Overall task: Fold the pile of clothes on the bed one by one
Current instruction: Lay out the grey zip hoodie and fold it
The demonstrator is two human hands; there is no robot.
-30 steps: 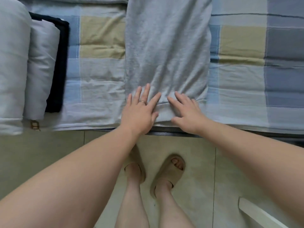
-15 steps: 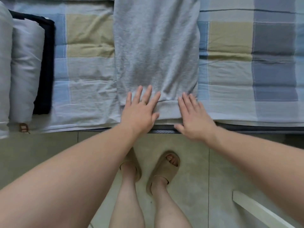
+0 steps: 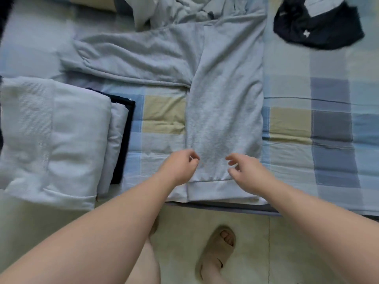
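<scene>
Out at nine o'clock, a folded stack of pale white bedding (image 3: 51, 140) sits on a flat navy cloth (image 3: 126, 140). The left hand (image 3: 180, 167) is at the seven o'clock corner of the long light-grey fleece sweatshirt (image 3: 225, 119), fingers curled in to the thumb; whether they nip cloth, I cannot tell. Up at twelve lies a crumpled pile of pale grey clothes (image 3: 184, 9). The sweatshirt lies flat on the blue-and-beige checked bedsheet (image 3: 328, 130), hem at six, one sleeve out toward ten. The right hand (image 3: 248, 173) is over the hem at five o'clock, fingers loosely curled and apart, holding nothing. At one o'clock lies a rumpled dark navy garment (image 3: 317, 27).
</scene>
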